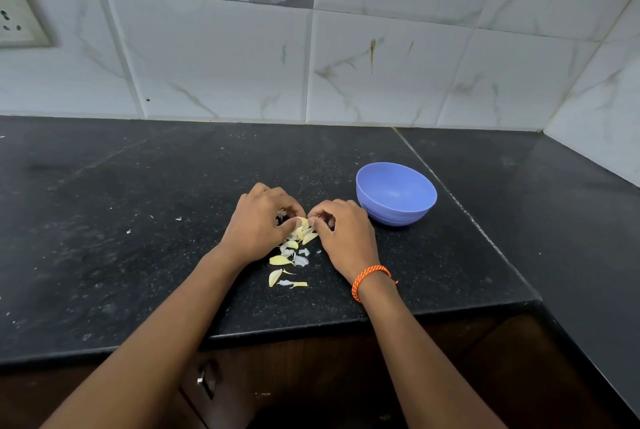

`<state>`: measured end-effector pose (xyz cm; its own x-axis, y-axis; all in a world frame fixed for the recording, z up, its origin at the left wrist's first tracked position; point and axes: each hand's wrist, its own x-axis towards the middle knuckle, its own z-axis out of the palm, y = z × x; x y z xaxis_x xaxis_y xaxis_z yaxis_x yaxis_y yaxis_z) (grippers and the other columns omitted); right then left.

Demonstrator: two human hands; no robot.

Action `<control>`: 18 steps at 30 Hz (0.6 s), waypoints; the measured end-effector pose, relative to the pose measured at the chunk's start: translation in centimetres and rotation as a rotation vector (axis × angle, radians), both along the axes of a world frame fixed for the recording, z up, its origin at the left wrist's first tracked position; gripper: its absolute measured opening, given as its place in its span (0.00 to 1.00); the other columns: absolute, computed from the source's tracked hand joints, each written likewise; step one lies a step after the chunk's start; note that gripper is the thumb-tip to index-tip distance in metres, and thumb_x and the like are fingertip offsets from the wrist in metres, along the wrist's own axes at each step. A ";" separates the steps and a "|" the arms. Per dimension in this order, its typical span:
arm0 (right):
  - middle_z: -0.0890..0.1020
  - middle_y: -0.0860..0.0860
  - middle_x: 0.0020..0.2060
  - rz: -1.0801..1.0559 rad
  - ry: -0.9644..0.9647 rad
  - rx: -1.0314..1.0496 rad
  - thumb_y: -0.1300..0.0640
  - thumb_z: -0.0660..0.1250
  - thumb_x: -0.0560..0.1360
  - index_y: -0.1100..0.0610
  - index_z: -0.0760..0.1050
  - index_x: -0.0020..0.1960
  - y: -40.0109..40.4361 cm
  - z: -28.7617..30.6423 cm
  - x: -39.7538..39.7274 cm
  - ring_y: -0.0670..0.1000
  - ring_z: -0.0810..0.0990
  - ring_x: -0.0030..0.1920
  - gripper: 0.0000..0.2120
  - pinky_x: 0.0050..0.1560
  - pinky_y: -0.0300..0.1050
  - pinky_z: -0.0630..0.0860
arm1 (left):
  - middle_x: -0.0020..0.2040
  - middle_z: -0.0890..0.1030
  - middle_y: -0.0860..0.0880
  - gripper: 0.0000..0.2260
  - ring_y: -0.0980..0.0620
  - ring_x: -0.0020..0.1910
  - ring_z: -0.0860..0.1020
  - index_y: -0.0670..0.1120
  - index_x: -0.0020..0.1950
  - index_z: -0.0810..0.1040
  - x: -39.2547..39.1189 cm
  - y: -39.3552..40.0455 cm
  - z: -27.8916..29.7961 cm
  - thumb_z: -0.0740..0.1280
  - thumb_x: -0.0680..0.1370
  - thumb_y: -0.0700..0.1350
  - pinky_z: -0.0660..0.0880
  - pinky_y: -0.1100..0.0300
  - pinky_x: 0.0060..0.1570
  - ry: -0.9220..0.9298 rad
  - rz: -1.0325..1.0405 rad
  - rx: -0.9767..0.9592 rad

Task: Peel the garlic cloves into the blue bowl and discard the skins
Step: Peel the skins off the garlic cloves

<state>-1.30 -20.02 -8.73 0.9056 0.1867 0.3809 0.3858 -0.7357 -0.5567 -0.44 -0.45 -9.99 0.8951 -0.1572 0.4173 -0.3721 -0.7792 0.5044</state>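
You are in the peeling step: your left hand [261,221] and right hand [341,228] meet over the pile, fingers curled, both pinching the same garlic clove [302,223] between thumb and fingertips just above the bench [138,221]. The rest of the garlic cloves [278,260] lie loose on the bench just below your hands, mixed with papery white skins [300,260]. The blue bowl [396,194] stands just beside your right hand, on its far side, and looks empty, so the job seems barely begun.

Next you will likely need to strip the skin off, then carry the bare clove to the bowl with your right hand and keep the husk out of it.

The cloves are pale yellow, curved and pointed; the skins are thin, flaky and curled. The bowl is smooth matte plastic, round, with ridges near its base. The bench is dark speckled polished stone, dusted with tiny white flecks.
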 end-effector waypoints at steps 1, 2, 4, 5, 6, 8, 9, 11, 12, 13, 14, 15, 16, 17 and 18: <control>0.81 0.41 0.42 -0.001 0.001 0.007 0.53 0.73 0.81 0.46 0.84 0.48 0.0 0.0 0.0 0.45 0.75 0.46 0.03 0.50 0.51 0.79 | 0.48 0.82 0.61 0.04 0.53 0.56 0.73 0.59 0.50 0.85 0.0 0.0 0.0 0.77 0.79 0.50 0.73 0.44 0.59 0.002 0.001 -0.006; 0.82 0.41 0.41 0.000 -0.001 0.015 0.53 0.73 0.80 0.46 0.83 0.48 0.0 0.0 0.0 0.45 0.75 0.46 0.03 0.50 0.52 0.79 | 0.46 0.82 0.61 0.04 0.53 0.55 0.72 0.59 0.49 0.84 0.0 0.0 -0.1 0.77 0.78 0.49 0.73 0.45 0.59 0.005 0.002 -0.014; 0.82 0.41 0.41 0.001 -0.007 0.037 0.54 0.73 0.81 0.47 0.83 0.48 0.0 -0.1 0.0 0.45 0.76 0.46 0.04 0.51 0.53 0.79 | 0.44 0.82 0.62 0.05 0.54 0.54 0.72 0.58 0.49 0.84 0.0 0.0 -0.1 0.77 0.78 0.49 0.73 0.45 0.59 0.008 0.003 -0.036; 0.82 0.41 0.41 0.004 -0.004 0.057 0.55 0.73 0.81 0.47 0.83 0.49 0.0 -0.1 0.0 0.45 0.77 0.47 0.03 0.52 0.53 0.80 | 0.43 0.82 0.62 0.05 0.54 0.54 0.72 0.58 0.49 0.84 0.0 0.0 -0.1 0.77 0.78 0.49 0.73 0.45 0.59 0.008 0.001 -0.047; 0.81 0.40 0.41 0.007 0.002 0.079 0.55 0.72 0.81 0.48 0.83 0.49 0.0 -0.1 0.0 0.45 0.77 0.47 0.03 0.53 0.54 0.80 | 0.43 0.82 0.63 0.04 0.54 0.54 0.72 0.58 0.49 0.84 0.0 0.0 0.0 0.77 0.78 0.49 0.73 0.45 0.59 0.007 0.001 -0.057; 0.81 0.39 0.41 0.011 0.007 0.102 0.56 0.71 0.82 0.48 0.82 0.50 0.0 -0.1 0.1 0.45 0.78 0.48 0.03 0.55 0.55 0.79 | 0.44 0.83 0.63 0.04 0.55 0.54 0.72 0.58 0.49 0.85 0.0 -0.1 0.1 0.77 0.79 0.50 0.72 0.47 0.58 -0.006 0.002 -0.072; 0.81 0.40 0.42 0.011 0.008 0.105 0.56 0.71 0.82 0.48 0.81 0.50 0.0 -0.2 0.1 0.45 0.78 0.49 0.03 0.56 0.56 0.79 | 0.44 0.83 0.63 0.03 0.55 0.54 0.72 0.58 0.49 0.85 0.0 -0.2 0.2 0.77 0.79 0.50 0.72 0.48 0.57 -0.017 0.007 -0.082; 0.82 0.41 0.44 0.011 0.000 0.130 0.56 0.70 0.83 0.48 0.80 0.51 0.1 -0.3 0.2 0.44 0.78 0.50 0.04 0.57 0.55 0.79 | 0.44 0.83 0.63 0.03 0.56 0.54 0.71 0.59 0.50 0.85 -0.1 -0.2 0.3 0.76 0.80 0.50 0.71 0.51 0.55 -0.055 0.019 -0.102; 0.82 0.41 0.44 0.009 -0.012 0.161 0.56 0.70 0.83 0.47 0.80 0.51 0.2 -0.3 0.2 0.44 0.79 0.50 0.05 0.56 0.54 0.80 | 0.45 0.83 0.63 0.03 0.56 0.54 0.71 0.59 0.51 0.84 -0.1 -0.2 0.4 0.76 0.80 0.50 0.71 0.50 0.55 -0.083 0.025 -0.112; 0.82 0.42 0.44 0.005 -0.026 0.198 0.57 0.69 0.83 0.47 0.79 0.50 0.2 -0.3 0.3 0.44 0.79 0.50 0.05 0.55 0.53 0.81 | 0.45 0.83 0.63 0.03 0.56 0.54 0.71 0.59 0.52 0.84 -0.1 -0.2 0.4 0.75 0.81 0.50 0.71 0.50 0.56 -0.110 0.032 -0.126; 0.82 0.41 0.44 0.000 -0.042 0.235 0.57 0.69 0.83 0.46 0.79 0.50 0.3 -0.3 0.3 0.44 0.80 0.50 0.06 0.53 0.51 0.81 | 0.46 0.83 0.63 0.03 0.56 0.55 0.72 0.59 0.53 0.84 -0.1 -0.1 0.4 0.75 0.81 0.50 0.72 0.48 0.57 -0.129 0.040 -0.144; 0.83 0.41 0.44 -0.006 -0.060 0.263 0.57 0.69 0.83 0.46 0.79 0.50 0.3 -0.2 0.4 0.44 0.80 0.50 0.06 0.52 0.50 0.82 | 0.47 0.84 0.64 0.03 0.56 0.56 0.72 0.59 0.55 0.84 0.0 0.0 0.5 0.74 0.82 0.51 0.73 0.47 0.58 -0.139 0.048 -0.161; 0.83 0.41 0.45 -0.010 -0.077 0.287 0.57 0.69 0.83 0.47 0.79 0.50 0.4 -0.1 0.5 0.44 0.81 0.50 0.06 0.51 0.48 0.82 | 0.48 0.84 0.64 0.04 0.56 0.57 0.72 0.59 0.56 0.85 0.0 0.0 0.5 0.73 0.82 0.51 0.74 0.45 0.59 -0.139 0.055 -0.176; 0.83 0.42 0.45 -0.012 -0.090 0.303 0.56 0.69 0.84 0.48 0.80 0.51 0.4 0.0 0.5 0.44 0.81 0.50 0.05 0.50 0.47 0.82 | 0.48 0.84 0.65 0.05 0.58 0.57 0.72 0.59 0.58 0.85 -0.1 0.0 0.6 0.73 0.83 0.52 0.74 0.45 0.59 -0.134 0.056 -0.191; 0.83 0.42 0.45 -0.009 -0.100 0.314 0.56 0.69 0.84 0.48 0.80 0.51 0.4 0.0 0.6 0.44 0.81 0.50 0.04 0.50 0.46 0.82 | 0.48 0.84 0.65 0.06 0.59 0.57 0.72 0.60 0.59 0.85 -0.2 0.0 0.7 0.72 0.83 0.53 0.74 0.46 0.59 -0.126 0.049 -0.207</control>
<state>-0.75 -19.64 -8.69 0.8621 0.0379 0.5053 0.4439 -0.5373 -0.7171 -0.60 -0.47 -9.34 0.8381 -0.0140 0.5453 -0.4065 -0.6826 0.6073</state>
